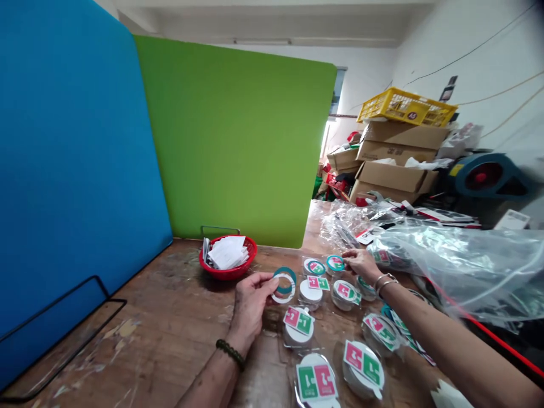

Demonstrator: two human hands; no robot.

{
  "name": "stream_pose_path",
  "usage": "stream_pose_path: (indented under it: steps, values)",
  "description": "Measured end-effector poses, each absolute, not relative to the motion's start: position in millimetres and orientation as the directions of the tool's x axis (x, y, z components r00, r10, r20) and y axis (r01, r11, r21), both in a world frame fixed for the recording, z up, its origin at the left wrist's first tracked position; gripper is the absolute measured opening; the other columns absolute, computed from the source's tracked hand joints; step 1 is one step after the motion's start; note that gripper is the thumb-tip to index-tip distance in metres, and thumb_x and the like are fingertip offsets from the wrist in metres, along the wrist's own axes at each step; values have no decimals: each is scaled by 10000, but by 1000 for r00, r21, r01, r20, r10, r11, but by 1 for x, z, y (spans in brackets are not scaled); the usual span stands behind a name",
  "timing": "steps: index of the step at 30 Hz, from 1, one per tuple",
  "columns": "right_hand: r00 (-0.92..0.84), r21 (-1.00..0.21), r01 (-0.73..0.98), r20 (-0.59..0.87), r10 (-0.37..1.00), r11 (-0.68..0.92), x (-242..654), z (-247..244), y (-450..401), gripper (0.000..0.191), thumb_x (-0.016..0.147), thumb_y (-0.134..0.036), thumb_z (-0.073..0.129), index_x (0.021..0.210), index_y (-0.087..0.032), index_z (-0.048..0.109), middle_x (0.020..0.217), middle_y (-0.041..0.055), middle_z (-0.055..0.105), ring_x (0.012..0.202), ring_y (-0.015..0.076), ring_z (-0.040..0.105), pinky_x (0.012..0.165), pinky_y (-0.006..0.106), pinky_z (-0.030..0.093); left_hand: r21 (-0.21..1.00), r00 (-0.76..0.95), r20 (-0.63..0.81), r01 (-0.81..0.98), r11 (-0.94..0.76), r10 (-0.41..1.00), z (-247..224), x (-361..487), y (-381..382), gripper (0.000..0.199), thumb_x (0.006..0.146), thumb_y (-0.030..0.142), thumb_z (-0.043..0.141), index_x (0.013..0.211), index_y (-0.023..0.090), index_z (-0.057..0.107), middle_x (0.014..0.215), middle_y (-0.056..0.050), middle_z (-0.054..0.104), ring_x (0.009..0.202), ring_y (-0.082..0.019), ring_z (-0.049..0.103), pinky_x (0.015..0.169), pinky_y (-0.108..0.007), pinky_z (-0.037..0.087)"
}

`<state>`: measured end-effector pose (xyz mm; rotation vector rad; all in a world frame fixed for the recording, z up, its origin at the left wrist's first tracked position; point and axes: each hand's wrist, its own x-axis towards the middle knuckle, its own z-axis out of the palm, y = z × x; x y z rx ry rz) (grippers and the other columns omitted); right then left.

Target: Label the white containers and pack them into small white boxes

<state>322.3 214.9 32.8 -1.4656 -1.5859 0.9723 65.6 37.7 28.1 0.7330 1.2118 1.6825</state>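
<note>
My left hand point(250, 303) pinches a teal ring and a white ring point(284, 286), which overlap, over the middle of the wooden table. My right hand point(361, 265) has its fingers at the edge of a teal ring point(335, 263) that lies on a round pack at the back. Between and in front of my hands stand several clear round packs with white discs, such as one at the front point(317, 381). Pink and green cards point(362, 362) lie on top of most of them. Another teal ring point(315, 267) rests on the pack beside my right hand's one.
A red basket point(228, 273) of white papers stands at the back left, before green point(238, 147) and blue point(76, 158) panels. Clear plastic bags point(480, 266) are piled on the right. Cartons point(399, 141) and a yellow crate point(408, 107) stand behind.
</note>
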Motion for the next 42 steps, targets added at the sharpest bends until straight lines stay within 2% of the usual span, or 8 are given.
stream_pose_path:
  steps: [5, 10, 16, 22, 32, 35, 38, 42]
  values:
    - [-367, -912, 349, 81, 927, 218, 292, 58, 165, 186, 819, -336, 674, 904, -174, 711, 846, 49, 688, 726, 147, 618, 549, 209, 413, 944, -361, -9, -312, -111, 933, 39, 77, 29, 318, 599, 346, 838, 795, 121, 728, 652, -43, 721, 543, -159, 644, 527, -260, 543]
    - [-616, -978, 168, -4, 788, 126, 274, 82, 87, 393, 839, -562, 643, 817, -171, 619, 630, -7, 609, 510, 95, 522, 431, 183, 333, 963, -238, 40, -252, -101, 970, 54, 96, 11, 344, 667, 390, 815, 875, 123, 753, 719, -57, 736, 592, -152, 633, 562, -256, 544]
    - [-432, -895, 369, 72, 899, 250, 317, 98, 31, 344, 917, -458, 532, 691, -199, 512, 488, -36, 545, 402, 91, 482, 403, 199, 325, 992, -153, 83, -83, -97, 985, 68, 118, -13, 367, 691, 443, 785, 850, 115, 741, 577, -6, 635, 461, -90, 475, 402, -191, 353]
    - [-298, -926, 362, -9, 955, 104, 377, 90, -22, 304, 947, -442, 451, 759, -205, 475, 504, -51, 536, 374, 84, 450, 377, 194, 308, 997, -84, 72, -8, -73, 994, 77, 147, -38, 362, 663, 465, 784, 782, 130, 714, 520, 56, 508, 434, -50, 352, 388, -172, 270]
    - [-78, -933, 324, -193, 978, -158, 465, 71, -115, 228, 892, -426, 524, 908, -205, 473, 557, -56, 587, 383, 94, 516, 363, 172, 342, 998, 147, -57, -23, 61, 988, 71, 194, -69, 506, 685, 554, 744, 960, 138, 660, 466, 48, 536, 415, -86, 420, 374, -172, 310]
    - [158, -943, 306, -89, 983, -134, 524, 78, -129, 308, 849, -430, 586, 1051, -203, 534, 564, -63, 579, 400, 102, 519, 372, 186, 378, 995, 155, -86, -38, 93, 984, 67, 197, -77, 575, 624, 558, 794, 979, 126, 658, 467, 38, 553, 439, -99, 450, 388, -179, 357]
    - [515, -931, 365, 184, 837, -21, 603, 97, -132, 324, 795, -389, 659, 1037, -180, 606, 594, -32, 609, 426, 109, 536, 393, 209, 432, 992, 138, -99, -63, 108, 986, 63, 201, -85, 578, 598, 562, 816, 950, 128, 671, 437, 51, 519, 430, -85, 423, 387, -166, 346]
    - [762, -940, 337, 242, 601, -48, 690, 118, -131, 202, 755, -248, 705, 918, -153, 634, 646, 9, 658, 443, 128, 580, 418, 240, 498, 986, 100, -148, -66, 155, 984, 60, 209, -89, 624, 482, 586, 859, 892, 142, 705, 461, 27, 551, 435, -101, 444, 362, -179, 351]
